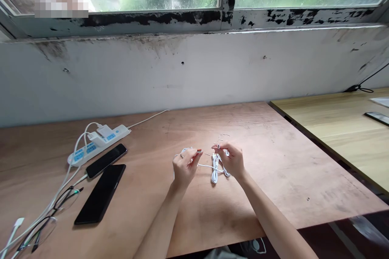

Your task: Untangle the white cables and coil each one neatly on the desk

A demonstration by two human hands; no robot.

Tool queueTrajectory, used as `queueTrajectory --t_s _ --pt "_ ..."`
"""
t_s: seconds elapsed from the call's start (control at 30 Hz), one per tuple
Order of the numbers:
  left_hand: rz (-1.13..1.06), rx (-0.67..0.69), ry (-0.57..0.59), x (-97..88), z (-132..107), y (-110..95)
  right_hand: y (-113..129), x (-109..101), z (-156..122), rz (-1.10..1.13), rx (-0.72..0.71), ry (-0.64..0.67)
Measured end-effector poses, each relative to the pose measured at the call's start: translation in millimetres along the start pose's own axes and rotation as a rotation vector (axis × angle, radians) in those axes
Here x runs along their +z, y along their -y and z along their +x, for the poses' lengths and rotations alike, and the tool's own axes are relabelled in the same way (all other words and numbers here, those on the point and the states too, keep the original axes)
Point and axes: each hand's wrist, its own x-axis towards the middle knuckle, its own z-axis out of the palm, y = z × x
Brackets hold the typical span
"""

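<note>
My left hand (184,166) is closed in a pinch on a small white cable plug (199,151) with an orange-red strip along its top. White cable runs out below and behind these fingers. Across a short gap, my right hand (231,159) pinches a small white cable end (218,146) between thumb and fingertips. Just under that hand lies a bundle of white cable (214,172), folded into loops on the wooden table (194,218). A thin twisted wire tie (224,135) rests beyond the right fingertips. Finer detail of both held ends is too small to make out.
To the left stand a white power strip (121,131) with chargers plugged in, two black phones (106,161) and a pair of glasses (62,198) among white cables. A wall with windows borders the back. Another, lighter table (340,129) adjoins at right, past a dark gap.
</note>
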Motion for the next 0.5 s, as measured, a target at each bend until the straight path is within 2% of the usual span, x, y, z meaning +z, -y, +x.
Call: queueTrajectory --t_s 0.23,0.37,0.5 --pt "0.023 0.082 0.007 0.8 -2.1 5.4 2.5 -0.6 0.6 0.083 0.011 -0.061" --pt "0.079 0.153 0.017 2.2 -3.4 6.1 3.3 -2.2 1.0 0.111 -0.009 -0.019" --pt "0.149 0.162 0.027 0.8 -1.3 4.1 2.1 -2.8 0.4 0.133 -0.029 -0.006"
